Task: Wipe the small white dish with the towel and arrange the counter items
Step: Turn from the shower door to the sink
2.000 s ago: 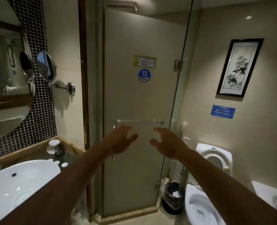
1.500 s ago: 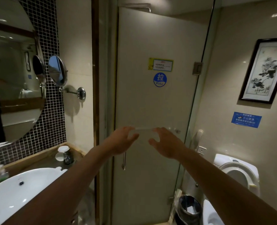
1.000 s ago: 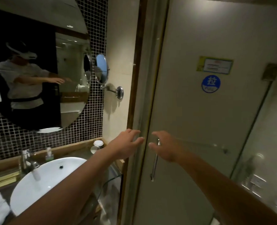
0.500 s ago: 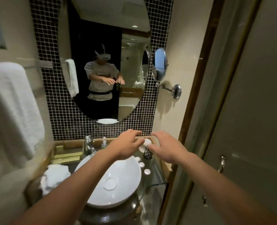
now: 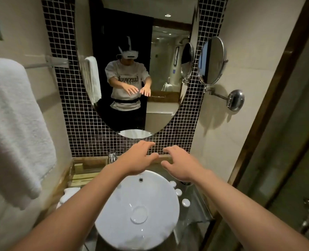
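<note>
My left hand (image 5: 136, 160) and my right hand (image 5: 179, 164) are stretched out side by side above the back of a round white basin (image 5: 137, 211), both with fingers spread and holding nothing. A large white towel (image 5: 14, 120) hangs on a rail at the left. A smaller white cloth (image 5: 66, 195) lies on the counter left of the basin, partly hidden by my left forearm. Three small white round pieces (image 5: 178, 192) lie on the dark glass counter (image 5: 195, 205) right of the basin. The small white dish seen earlier is hidden behind my right hand.
An oval mirror (image 5: 141, 69) on black mosaic tile faces me and reflects a person. A round swing-arm mirror (image 5: 211, 60) juts from the right wall. A tap (image 5: 112, 155) stands behind the basin. A wooden tray (image 5: 83, 171) sits back left. A glass shower door (image 5: 285, 160) closes the right side.
The view has swung left from the shower door and toilet to face the basin and mirror. Both hands stayed out in front, open and empty.
</note>
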